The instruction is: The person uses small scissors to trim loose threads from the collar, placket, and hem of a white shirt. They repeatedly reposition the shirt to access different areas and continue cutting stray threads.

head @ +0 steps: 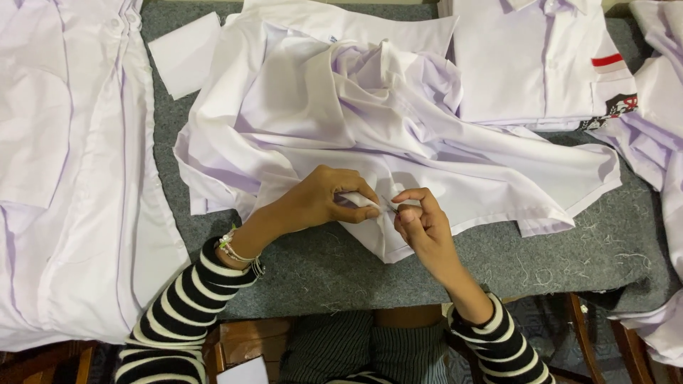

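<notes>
The crumpled white shirt [370, 114] was thin woven cloth, smooth with a faint sheen and soft creases. The tabletop [555, 256] wore grey felt-like covering, matt and fuzzy, littered with loose thread ends. The folded shirt [526, 64] looked crisp and flat. The striped sleeves [178, 313] were ribbed knit, and the wooden chair frame [245, 341] showed glossy brown varnish.

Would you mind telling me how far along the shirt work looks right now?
Done: a folded shirt lies at top right. In hand: the left hand pinches the rumpled white shirt while the right hand works at the same spot. Left: more shirts lie spread beside it; thread scraps litter the grey mat.
</notes>
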